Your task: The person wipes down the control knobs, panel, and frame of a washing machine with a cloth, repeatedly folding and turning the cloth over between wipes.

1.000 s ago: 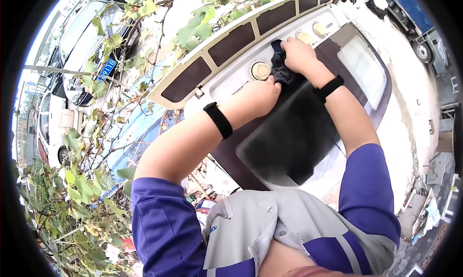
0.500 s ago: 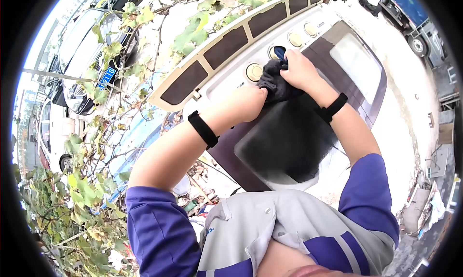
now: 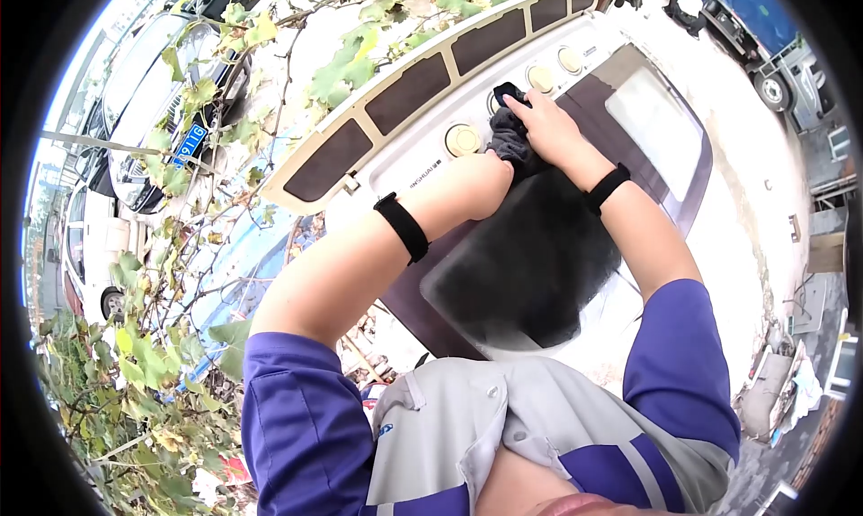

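Note:
Both of my hands are closed on a crumpled dark cloth (image 3: pixel 510 144), held up in front of the control panel of a washing machine (image 3: pixel 404 170). My left hand (image 3: pixel 485 185) grips the lower end, its fingers mostly turned from view. On the upper end, my right hand (image 3: pixel 550 131) pinches the fabric, with a bunched dark tip showing past the fingers. Cream dials (image 3: pixel 464 140) sit behind and beside the cloth. Below my hands is the machine's maroon top, with a blackish area (image 3: pixel 530 264) whose depth I cannot make out. A pale window (image 3: pixel 661 125) lies to the right.
A cream back panel with dark insets (image 3: pixel 409 95) stands up behind the dials. Vine leaves and stems (image 3: pixel 346 71) hang close on the left. Parked cars (image 3: pixel 148 93) are beyond them, and a truck (image 3: pixel 773 89) stands at the far right.
My hands and the cloth have shifted slightly against the machine, and my left forearm has moved a little to the right. The whole view has tilted slightly. Both hands keep their hold.

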`<state>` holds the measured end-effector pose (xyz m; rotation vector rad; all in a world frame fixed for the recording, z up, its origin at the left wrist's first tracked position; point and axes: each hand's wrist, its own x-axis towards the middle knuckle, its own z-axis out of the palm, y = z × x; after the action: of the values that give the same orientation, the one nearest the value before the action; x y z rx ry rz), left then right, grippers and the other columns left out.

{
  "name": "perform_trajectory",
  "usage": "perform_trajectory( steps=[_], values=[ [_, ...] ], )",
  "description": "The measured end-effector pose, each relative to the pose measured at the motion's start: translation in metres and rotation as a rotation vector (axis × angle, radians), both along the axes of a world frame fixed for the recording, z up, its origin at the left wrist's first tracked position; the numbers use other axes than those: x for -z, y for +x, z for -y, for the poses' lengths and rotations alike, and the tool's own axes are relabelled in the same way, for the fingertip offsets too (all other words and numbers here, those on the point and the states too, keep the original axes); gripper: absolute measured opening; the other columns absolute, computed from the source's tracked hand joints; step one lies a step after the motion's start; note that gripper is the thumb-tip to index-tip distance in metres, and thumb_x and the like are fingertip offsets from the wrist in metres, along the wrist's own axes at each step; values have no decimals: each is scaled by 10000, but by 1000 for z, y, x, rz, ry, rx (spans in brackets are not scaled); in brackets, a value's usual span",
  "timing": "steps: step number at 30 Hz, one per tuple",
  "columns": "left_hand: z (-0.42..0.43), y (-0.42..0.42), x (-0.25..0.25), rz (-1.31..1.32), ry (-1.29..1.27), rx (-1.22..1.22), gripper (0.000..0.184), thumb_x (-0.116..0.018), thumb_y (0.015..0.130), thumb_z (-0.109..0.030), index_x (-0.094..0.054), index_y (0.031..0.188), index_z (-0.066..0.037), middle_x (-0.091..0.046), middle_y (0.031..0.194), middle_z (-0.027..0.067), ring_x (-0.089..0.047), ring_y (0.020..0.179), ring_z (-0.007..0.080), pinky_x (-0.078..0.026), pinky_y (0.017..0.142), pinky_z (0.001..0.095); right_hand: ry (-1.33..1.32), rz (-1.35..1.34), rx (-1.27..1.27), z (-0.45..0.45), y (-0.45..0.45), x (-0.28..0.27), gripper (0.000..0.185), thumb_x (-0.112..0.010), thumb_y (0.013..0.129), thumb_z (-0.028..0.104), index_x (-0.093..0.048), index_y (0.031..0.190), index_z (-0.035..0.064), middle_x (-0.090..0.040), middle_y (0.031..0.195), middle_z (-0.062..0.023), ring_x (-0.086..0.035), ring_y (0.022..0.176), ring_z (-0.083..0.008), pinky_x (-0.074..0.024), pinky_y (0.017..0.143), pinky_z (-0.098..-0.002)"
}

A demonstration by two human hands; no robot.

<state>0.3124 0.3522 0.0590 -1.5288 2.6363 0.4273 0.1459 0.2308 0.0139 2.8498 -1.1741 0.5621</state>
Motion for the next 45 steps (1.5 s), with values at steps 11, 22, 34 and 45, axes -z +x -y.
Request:
perform_trajectory(
  steps=[11, 22, 34, 45],
  values=[
    [-5, -5, -5, 91, -96, 74, 196, -458, 858, -25, -570, 979, 82, -656, 786, 223, -666, 710, 365, -540, 625, 430, 26, 12, 166, -15, 10, 3, 231, -511, 876, 91, -560, 1093, 27, -516, 1047, -183, -564, 1020, -354, -522, 819, -455],
    [-4, -9, -1, 104, -124, 54, 192, -453, 867, -27, -574, 965, 85, -643, 711, 198, -656, 651, 346, -528, 568, 419, 106, -53, 224, -3, 20, -6, 212, -508, 885, 88, -548, 1068, -10, -570, 1066, -208, -602, 1020, -368, -528, 824, -463],
    [-11, -8, -8, 109, -75, 3, 340, -439, 871, -40, -530, 1145, 138, -651, 738, 201, -661, 670, 342, -525, 596, 420, 351, -14, -1, 5, 1, -18, 393, -691, 736, 144, -605, 1114, 79, -554, 1039, -203, -571, 1034, -374, -486, 885, -415],
    [4, -6, 0, 81, 6, 9, 457, -481, 813, -12, -481, 1245, 139, -628, 1049, 312, -676, 835, 367, -553, 684, 424, 87, 398, -52, 29, -15, -11, 414, -640, 715, -30, -578, 1122, 18, -581, 1160, -170, -552, 1093, -375, -466, 938, -394]
  ],
)
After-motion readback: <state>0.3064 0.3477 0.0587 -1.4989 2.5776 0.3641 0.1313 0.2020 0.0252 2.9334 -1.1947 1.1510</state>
